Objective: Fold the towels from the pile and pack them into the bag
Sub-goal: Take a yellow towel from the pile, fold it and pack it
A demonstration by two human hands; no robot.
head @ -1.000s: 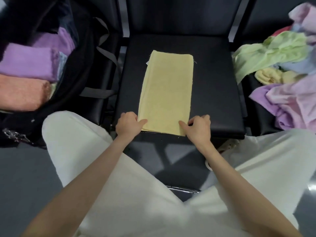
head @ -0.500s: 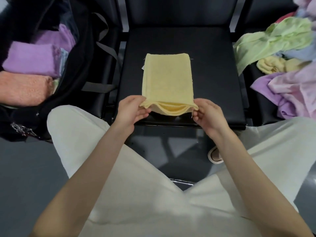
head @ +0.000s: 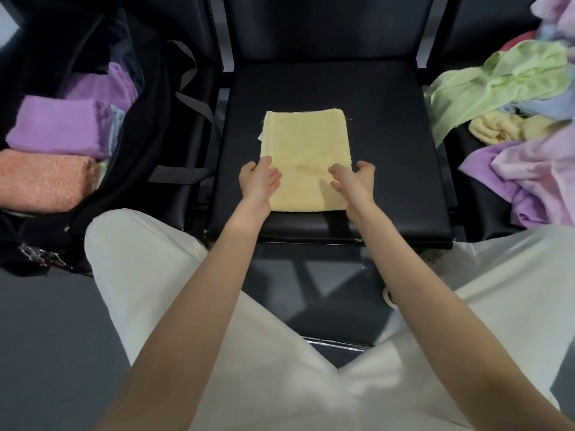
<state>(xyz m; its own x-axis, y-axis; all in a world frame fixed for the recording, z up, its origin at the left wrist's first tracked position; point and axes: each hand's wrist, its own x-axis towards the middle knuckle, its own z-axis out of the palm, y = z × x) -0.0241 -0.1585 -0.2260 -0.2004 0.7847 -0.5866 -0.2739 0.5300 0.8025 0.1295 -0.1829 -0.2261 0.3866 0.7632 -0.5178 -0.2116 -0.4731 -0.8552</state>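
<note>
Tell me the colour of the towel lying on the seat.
Pale yellow; the folded towel shows best in the head view.

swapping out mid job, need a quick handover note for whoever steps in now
Left hand: open, flat on the yellow towel.
Right hand: open, fingers on the same towel, no grip.
The towel lies folded on the middle black seat.
Done: folded purple and orange towels sit in the black bag on the left.
Left: pack the yellow towel, then fold the pile on the right.
</note>
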